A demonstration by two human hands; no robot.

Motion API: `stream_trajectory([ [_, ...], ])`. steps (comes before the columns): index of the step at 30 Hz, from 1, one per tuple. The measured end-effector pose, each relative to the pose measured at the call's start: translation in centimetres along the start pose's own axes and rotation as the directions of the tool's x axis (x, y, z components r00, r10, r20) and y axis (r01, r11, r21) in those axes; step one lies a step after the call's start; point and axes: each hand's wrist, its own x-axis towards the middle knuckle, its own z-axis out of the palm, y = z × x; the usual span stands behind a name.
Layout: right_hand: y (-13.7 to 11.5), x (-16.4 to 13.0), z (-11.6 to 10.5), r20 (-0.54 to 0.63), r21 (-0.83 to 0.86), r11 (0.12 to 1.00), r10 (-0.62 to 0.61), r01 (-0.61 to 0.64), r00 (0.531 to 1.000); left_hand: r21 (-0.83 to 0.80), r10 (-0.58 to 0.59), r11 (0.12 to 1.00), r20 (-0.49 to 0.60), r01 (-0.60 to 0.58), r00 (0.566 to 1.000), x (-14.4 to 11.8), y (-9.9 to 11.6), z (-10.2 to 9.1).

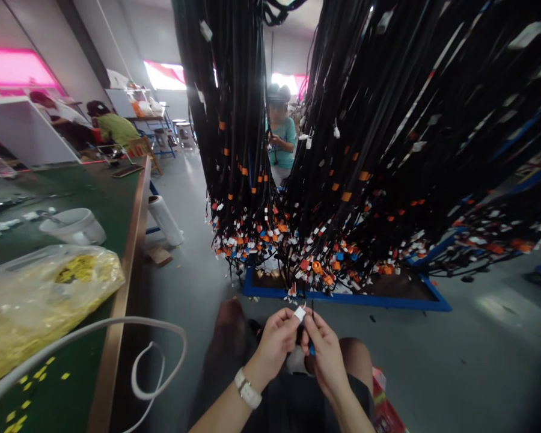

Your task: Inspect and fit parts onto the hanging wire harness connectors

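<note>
The left hand (276, 338) and the right hand (322, 347) meet near the bottom middle of the view, just above the person's lap. Between the fingertips of both hands sits a small white connector (300, 313), and both hands pinch it, the left from the left side and the right from the right side. A thin black wire (312, 308) rises from the right hand toward the hanging bundle. A bit of blue shows under the right fingers, but I cannot tell what it is. The left wrist carries a white watch (246, 388).

Far behind the hands hangs a big mass of black cable harnesses (342, 138) with orange, white and blue ends, above a blue floor frame (342, 296). At the left stands a green tabletop (112, 198). On it lie a clear bag of yellow parts (40, 300) and, farther away, a white bowl (74, 227). A white hose (157, 367) loops over the near edge of the tabletop. Another person in a teal shirt (283, 135) stands behind the harnesses, and two more people sit far at the left.
</note>
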Motion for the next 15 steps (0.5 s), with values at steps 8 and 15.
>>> stream_trajectory([
  [8, -0.3, 0.1, -1.0, -0.024, 0.006, 0.999, 0.037, -0.036, 0.999, -0.178, -0.077, 0.984, -0.330, 0.018, 0.941, 1.3, 0.2, -1.6],
  [15, -1.2, -0.1, -1.2, 0.021, 0.058, 0.998, 0.015, -0.016, 1.000, -0.158, -0.020, 0.985, -0.482, -0.064, 0.876, 1.4, -1.0, -2.1],
])
